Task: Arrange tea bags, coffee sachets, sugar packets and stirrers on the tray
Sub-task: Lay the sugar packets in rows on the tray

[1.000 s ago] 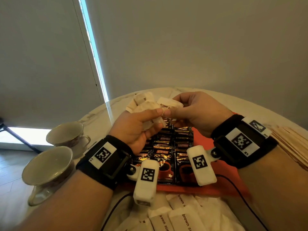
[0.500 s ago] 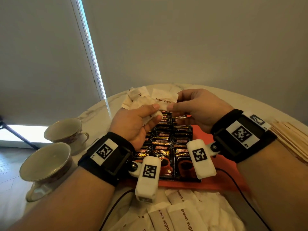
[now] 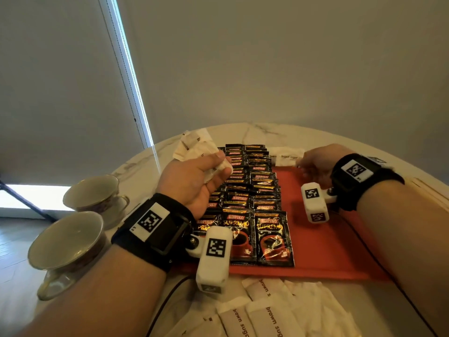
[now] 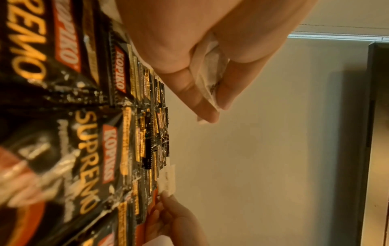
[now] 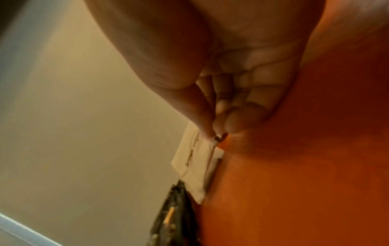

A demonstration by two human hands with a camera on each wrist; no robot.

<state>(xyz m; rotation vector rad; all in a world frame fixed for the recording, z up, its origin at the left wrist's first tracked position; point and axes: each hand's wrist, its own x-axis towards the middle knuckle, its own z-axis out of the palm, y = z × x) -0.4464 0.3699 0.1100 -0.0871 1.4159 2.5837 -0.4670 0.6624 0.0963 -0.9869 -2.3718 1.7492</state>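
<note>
An orange-red tray [image 3: 323, 242] lies on the round marble table, its left part filled with overlapping rows of black Kopiko coffee sachets [image 3: 252, 190]. My left hand [image 3: 194, 181] hovers over those rows and grips a bunch of white brown-sugar packets [image 3: 199, 150], also seen in the left wrist view as sugar packets [image 4: 208, 78]. My right hand [image 3: 313, 164] is at the tray's far edge, pinching the end of one white brown-sugar packet [image 3: 286, 156], which the right wrist view shows as a sugar packet [image 5: 193, 163] beside the sachets on the tray [image 5: 294, 166].
Two teacups [image 3: 94, 193] [image 3: 65, 239] stand at the table's left edge. More brown-sugar packets [image 3: 274, 312] lie loose in front of the tray. Wooden stirrers [image 3: 427, 193] lie at the right, behind my right forearm. A wall rises behind the table.
My hands have parted. The right hand drew one sugar packet from the left hand's bunch and carried it right and down to the tray's far edge. The left hand kept its bunch.
</note>
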